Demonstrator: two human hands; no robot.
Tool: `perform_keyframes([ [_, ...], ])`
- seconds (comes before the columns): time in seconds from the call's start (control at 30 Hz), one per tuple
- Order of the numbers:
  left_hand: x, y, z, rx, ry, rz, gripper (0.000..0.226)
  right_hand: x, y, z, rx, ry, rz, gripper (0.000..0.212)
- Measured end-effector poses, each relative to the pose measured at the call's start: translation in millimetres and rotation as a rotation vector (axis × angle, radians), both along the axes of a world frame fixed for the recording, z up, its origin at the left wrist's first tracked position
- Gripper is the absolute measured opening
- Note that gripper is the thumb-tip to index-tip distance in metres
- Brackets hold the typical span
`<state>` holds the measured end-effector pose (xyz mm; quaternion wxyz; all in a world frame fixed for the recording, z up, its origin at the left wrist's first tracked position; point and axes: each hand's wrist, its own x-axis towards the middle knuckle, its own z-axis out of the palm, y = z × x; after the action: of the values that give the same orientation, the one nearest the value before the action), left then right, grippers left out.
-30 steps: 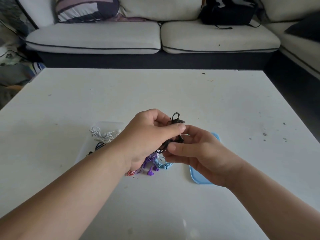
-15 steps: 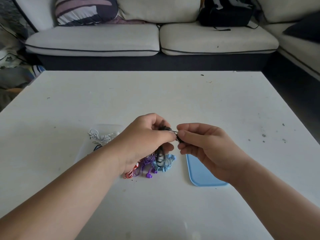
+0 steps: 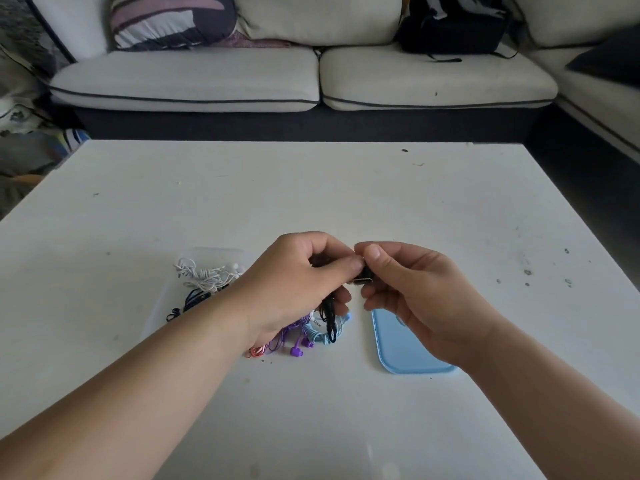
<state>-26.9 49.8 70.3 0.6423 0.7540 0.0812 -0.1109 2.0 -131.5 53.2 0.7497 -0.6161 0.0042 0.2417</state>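
Note:
Above the white table (image 3: 346,202), my left hand (image 3: 298,285) grips a bundle of black earphone cable (image 3: 328,317), whose loops hang down below the palm. My right hand (image 3: 412,292) pinches the cable's end right beside my left thumb. Below the hands lie coiled earphones: a light blue set (image 3: 320,336), a purple set (image 3: 294,342) and a red set (image 3: 257,352). A clear tray (image 3: 207,254) to the left holds white earphones (image 3: 204,275) and a dark blue set (image 3: 194,297). A light blue lid (image 3: 405,351) lies flat under my right hand.
A cream sofa (image 3: 311,74) with a striped cushion (image 3: 173,19) and a black backpack (image 3: 450,26) stands behind the table. Dark specks dot the table's right side (image 3: 526,271). Clutter sits on the floor at the left.
The black cable loop that stuck up above my hands a second ago is gone; the bundle now hangs below my left hand. My right hand has shifted from under the bundle to pinching its end.

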Motion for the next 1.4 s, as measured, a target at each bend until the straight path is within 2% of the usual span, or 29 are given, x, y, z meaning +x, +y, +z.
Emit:
perform_keyframes([
  [0.1, 1, 0, -4, 0.005, -0.036, -0.009, 0.004, -1, 2, 0, 0.005, -0.004, -0.016, 0.041],
  [0.27, 1, 0, -5, 0.108, -0.097, -0.122, 0.019, -2, 1, 1, -0.054, 0.041, -0.041, 0.052],
  [0.33, 0, -2, -5, 0.135, -0.097, -0.145, 0.017, -3, 0, 1, -0.054, 0.085, -0.046, 0.054],
  [0.47, -2, -3, -8, 0.128, -0.124, -0.116, 0.011, -3, 0, 2, 0.013, 0.144, -0.029, 0.042],
  [0.7, 4, -3, -12, 0.170, -0.243, 0.065, 0.017, -2, -5, 3, 0.232, 0.229, 0.017, 0.031],
  [0.83, 4, -9, -11, 0.109, -0.213, 0.087, 0.026, -2, -10, 2, 0.215, 0.199, -0.003, 0.031],
  [1.17, 1, -25, -7, 0.054, -0.185, 0.012, 0.014, -1, -17, 2, 0.075, 0.176, -0.037, 0.022],
  [1.4, 5, -42, -8, 0.052, -0.145, 0.043, 0.007, -3, -30, 3, 0.139, 0.176, -0.082, 0.021],
])
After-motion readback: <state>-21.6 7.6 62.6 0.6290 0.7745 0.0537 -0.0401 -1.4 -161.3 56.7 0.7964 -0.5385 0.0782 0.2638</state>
